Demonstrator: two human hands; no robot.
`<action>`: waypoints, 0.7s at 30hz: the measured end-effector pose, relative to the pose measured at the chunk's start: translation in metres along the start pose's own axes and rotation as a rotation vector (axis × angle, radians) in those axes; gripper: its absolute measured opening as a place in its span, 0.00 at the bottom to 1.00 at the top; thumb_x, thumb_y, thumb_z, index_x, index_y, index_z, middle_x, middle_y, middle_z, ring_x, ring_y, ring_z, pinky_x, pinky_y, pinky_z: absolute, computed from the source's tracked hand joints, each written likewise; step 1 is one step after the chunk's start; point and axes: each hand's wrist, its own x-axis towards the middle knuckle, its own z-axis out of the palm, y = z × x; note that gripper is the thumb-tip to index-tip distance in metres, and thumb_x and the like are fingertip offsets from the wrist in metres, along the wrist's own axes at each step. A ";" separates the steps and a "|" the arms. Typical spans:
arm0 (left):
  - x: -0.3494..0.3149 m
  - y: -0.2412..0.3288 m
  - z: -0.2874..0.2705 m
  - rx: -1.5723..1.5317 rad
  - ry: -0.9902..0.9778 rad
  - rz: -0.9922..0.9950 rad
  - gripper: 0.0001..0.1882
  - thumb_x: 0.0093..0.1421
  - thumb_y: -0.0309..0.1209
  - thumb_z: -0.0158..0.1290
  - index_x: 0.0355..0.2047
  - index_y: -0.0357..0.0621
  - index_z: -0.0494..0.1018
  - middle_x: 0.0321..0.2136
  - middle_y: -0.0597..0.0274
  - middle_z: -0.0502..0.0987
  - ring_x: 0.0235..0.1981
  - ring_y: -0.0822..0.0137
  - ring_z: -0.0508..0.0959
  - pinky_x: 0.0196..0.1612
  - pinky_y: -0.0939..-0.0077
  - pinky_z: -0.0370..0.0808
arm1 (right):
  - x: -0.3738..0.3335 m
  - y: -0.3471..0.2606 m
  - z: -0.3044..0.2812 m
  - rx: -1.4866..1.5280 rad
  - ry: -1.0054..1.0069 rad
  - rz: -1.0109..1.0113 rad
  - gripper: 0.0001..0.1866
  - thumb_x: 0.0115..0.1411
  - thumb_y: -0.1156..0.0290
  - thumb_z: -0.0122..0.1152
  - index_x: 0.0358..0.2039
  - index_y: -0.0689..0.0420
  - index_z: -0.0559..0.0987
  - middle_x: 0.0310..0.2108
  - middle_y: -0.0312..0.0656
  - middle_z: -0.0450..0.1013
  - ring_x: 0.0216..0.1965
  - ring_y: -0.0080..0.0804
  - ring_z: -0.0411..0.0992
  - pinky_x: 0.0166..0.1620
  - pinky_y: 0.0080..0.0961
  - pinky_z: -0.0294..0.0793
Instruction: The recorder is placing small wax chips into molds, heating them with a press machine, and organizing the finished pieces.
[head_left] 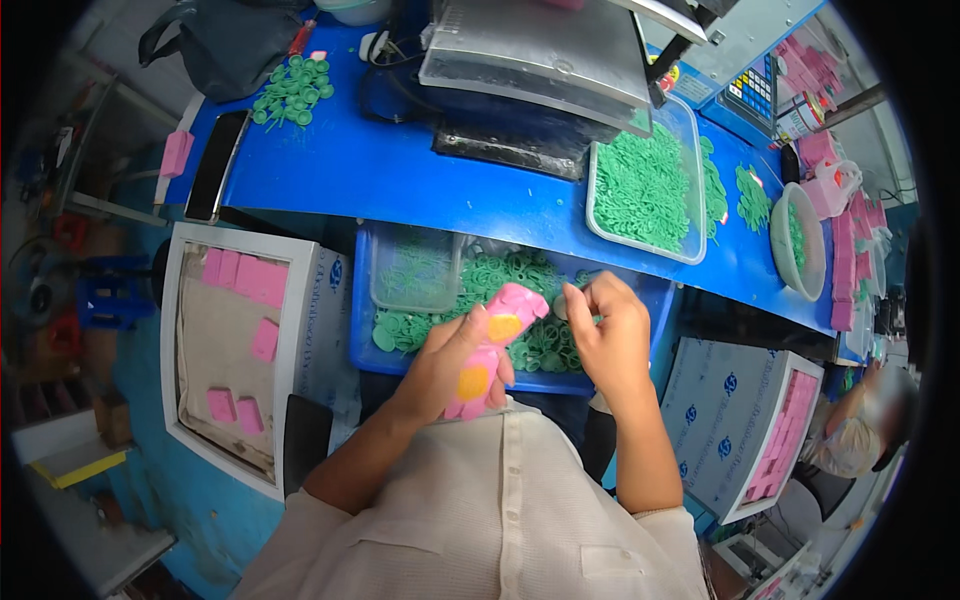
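Note:
My left hand (437, 375) is wrapped round a pink rubber mold (515, 302), which lies opened out in two parts with a yellow-orange patch on each. To its right, my right hand (610, 335) is raised with thumb and fingers pinched together. A small pale roundish shape shows by those fingertips, too unclear to name. Both hands are above a blue tray (362, 340) in front of my body. Inside the tray lie many small green ring-like pieces (545, 345), and a clear plastic container (412, 270) with more green pieces stands at its left.
On the blue table (340, 180) stand a metal-plated machine (535, 75), a clear tub of green pieces (645, 195), a phone (217, 165) and a bowl (797, 245). White-framed boxes with pink blocks flank me, left (225, 340) and right (745, 425). Another person (850, 440) sits at far right.

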 end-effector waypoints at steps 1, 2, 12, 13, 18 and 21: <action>0.003 -0.003 -0.003 0.005 0.010 0.004 0.32 0.69 0.56 0.32 0.43 0.35 0.69 0.24 0.55 0.77 0.18 0.66 0.77 0.22 0.74 0.74 | -0.004 0.009 0.002 -0.248 -0.043 0.016 0.09 0.48 0.79 0.65 0.24 0.63 0.71 0.27 0.45 0.70 0.33 0.46 0.71 0.36 0.40 0.71; 0.006 -0.007 -0.007 -0.167 0.038 -0.025 0.33 0.68 0.57 0.32 0.45 0.37 0.69 0.25 0.55 0.77 0.18 0.65 0.77 0.23 0.73 0.75 | -0.013 0.017 0.005 -0.229 -0.092 -0.041 0.16 0.51 0.76 0.66 0.40 0.63 0.74 0.38 0.49 0.72 0.42 0.49 0.72 0.44 0.42 0.72; 0.008 -0.019 0.010 -0.509 -0.083 0.020 0.25 0.71 0.43 0.31 0.58 0.35 0.62 0.52 0.50 0.70 0.51 0.61 0.73 0.56 0.64 0.69 | -0.036 -0.009 0.017 0.668 -0.218 0.151 0.27 0.55 0.73 0.67 0.54 0.63 0.70 0.46 0.46 0.72 0.47 0.33 0.72 0.52 0.28 0.71; 0.005 -0.023 0.009 -0.506 -0.096 0.014 0.25 0.71 0.43 0.31 0.58 0.35 0.62 0.52 0.50 0.70 0.51 0.61 0.73 0.56 0.64 0.69 | -0.034 -0.006 0.013 0.663 -0.205 0.154 0.27 0.55 0.73 0.67 0.54 0.63 0.70 0.46 0.46 0.72 0.47 0.33 0.72 0.52 0.28 0.71; -0.003 -0.022 0.003 0.227 -0.018 0.447 0.20 0.68 0.37 0.46 0.53 0.35 0.66 0.46 0.57 0.70 0.48 0.68 0.72 0.53 0.71 0.68 | -0.036 -0.004 0.004 0.665 -0.262 0.018 0.17 0.55 0.76 0.65 0.45 0.62 0.74 0.39 0.40 0.73 0.40 0.27 0.73 0.47 0.24 0.71; -0.003 -0.020 0.004 0.272 0.053 0.572 0.18 0.59 0.28 0.59 0.48 0.36 0.70 0.43 0.57 0.73 0.41 0.69 0.75 0.42 0.74 0.74 | -0.038 -0.010 -0.004 0.715 -0.250 0.021 0.18 0.54 0.76 0.67 0.45 0.61 0.74 0.39 0.40 0.73 0.40 0.27 0.72 0.47 0.24 0.71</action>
